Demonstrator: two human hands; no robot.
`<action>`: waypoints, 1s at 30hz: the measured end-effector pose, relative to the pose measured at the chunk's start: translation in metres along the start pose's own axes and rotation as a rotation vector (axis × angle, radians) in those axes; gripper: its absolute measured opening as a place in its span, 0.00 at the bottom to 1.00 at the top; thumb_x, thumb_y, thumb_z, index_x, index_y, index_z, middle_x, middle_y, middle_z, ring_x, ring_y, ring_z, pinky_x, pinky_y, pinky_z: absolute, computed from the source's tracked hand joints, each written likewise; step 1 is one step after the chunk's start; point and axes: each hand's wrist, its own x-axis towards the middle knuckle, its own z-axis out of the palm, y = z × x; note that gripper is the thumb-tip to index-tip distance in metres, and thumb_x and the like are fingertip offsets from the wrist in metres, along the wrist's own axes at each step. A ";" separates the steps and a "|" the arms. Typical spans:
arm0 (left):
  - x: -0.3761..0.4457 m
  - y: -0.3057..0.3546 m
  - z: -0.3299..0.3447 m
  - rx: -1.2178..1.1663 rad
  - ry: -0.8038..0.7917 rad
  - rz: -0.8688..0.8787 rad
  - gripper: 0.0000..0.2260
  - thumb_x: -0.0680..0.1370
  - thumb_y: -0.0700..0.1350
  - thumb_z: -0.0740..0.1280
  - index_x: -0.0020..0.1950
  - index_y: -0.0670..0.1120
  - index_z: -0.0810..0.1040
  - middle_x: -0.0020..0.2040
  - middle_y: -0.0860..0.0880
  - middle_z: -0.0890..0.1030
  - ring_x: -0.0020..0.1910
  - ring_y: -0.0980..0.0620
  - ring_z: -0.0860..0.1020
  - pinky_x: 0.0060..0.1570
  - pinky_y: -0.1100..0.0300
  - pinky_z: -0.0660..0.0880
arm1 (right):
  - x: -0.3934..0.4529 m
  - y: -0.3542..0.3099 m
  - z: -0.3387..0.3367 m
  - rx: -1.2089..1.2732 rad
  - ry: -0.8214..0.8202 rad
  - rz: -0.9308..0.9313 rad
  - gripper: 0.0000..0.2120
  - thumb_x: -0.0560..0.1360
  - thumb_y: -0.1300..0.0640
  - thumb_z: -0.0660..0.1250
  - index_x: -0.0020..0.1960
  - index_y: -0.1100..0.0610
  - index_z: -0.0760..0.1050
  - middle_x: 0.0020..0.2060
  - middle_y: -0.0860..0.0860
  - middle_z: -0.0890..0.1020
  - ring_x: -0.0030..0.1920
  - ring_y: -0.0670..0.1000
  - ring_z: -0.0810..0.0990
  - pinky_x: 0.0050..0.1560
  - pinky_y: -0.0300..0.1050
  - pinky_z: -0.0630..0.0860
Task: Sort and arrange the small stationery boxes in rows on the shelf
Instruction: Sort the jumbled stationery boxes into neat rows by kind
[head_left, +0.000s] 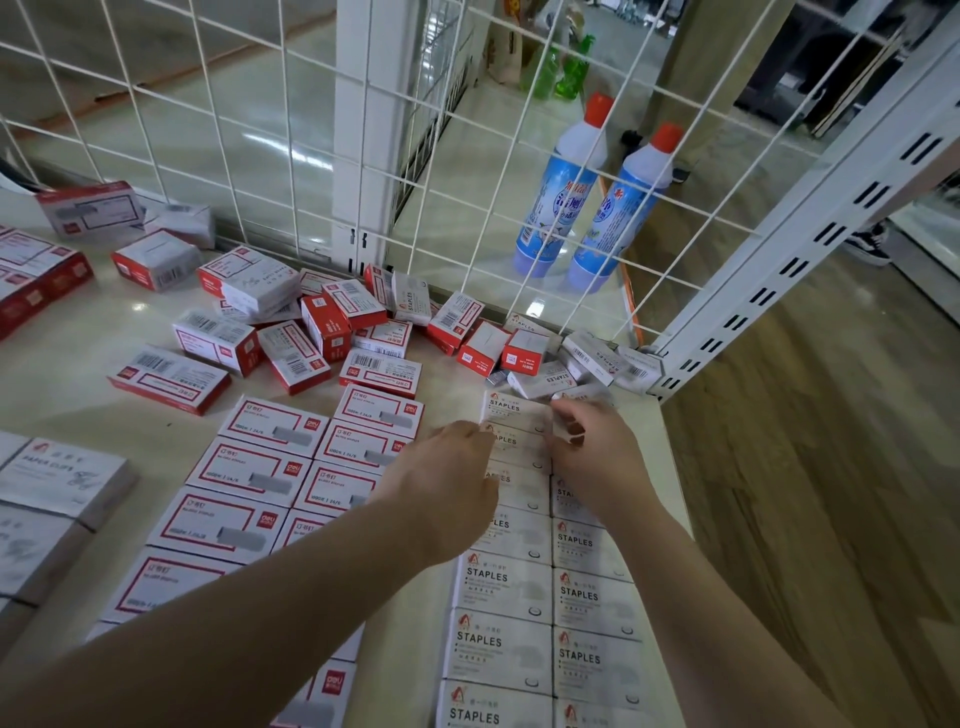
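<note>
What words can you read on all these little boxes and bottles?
"STAPLES": white boxes in the right-hand rows.
"STAPLES": loose white box in the pile.
"PAPER CLIPS": grey box at left, faint.
"deli": red-and-white boxes.
"1000": same red-and-white boxes; remaining print too small.
Blue bottles: Chinese label, too blurred to read.
Barcode numbers: too small.

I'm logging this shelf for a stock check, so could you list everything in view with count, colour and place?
White STAPLES boxes: two neat rows, white-grey, shelf's right side; a few loose near the far corner.
Red-and-white staple boxes: rows at centre-left; a jumbled pile behind them.
Grey paper-clip boxes: several, left edge.
White wire grid panel: one, behind the shelf.
Blue bottles with red caps: two, on the floor beyond the grid.
Left hand: on the STAPLES rows.
Right hand: fingers curled on a far box.
</note>
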 end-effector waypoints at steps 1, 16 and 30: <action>-0.004 -0.002 -0.002 0.010 0.009 0.001 0.17 0.81 0.47 0.57 0.69 0.46 0.65 0.67 0.50 0.69 0.64 0.53 0.67 0.63 0.59 0.64 | -0.002 -0.003 0.000 0.012 -0.004 0.015 0.15 0.78 0.52 0.62 0.63 0.53 0.74 0.57 0.50 0.75 0.55 0.48 0.74 0.52 0.37 0.66; -0.055 -0.058 -0.043 0.214 0.061 -0.127 0.15 0.79 0.44 0.57 0.66 0.49 0.69 0.64 0.52 0.71 0.61 0.53 0.70 0.61 0.59 0.68 | -0.030 -0.069 0.003 -0.005 -0.061 -0.075 0.15 0.75 0.64 0.63 0.59 0.57 0.78 0.51 0.52 0.80 0.46 0.47 0.75 0.51 0.41 0.73; -0.066 -0.100 -0.055 0.212 0.008 -0.125 0.21 0.81 0.48 0.54 0.74 0.50 0.57 0.75 0.52 0.56 0.74 0.53 0.54 0.72 0.58 0.51 | -0.006 -0.120 0.035 -0.079 -0.072 -0.051 0.10 0.77 0.57 0.64 0.58 0.56 0.76 0.52 0.50 0.79 0.49 0.47 0.75 0.48 0.40 0.70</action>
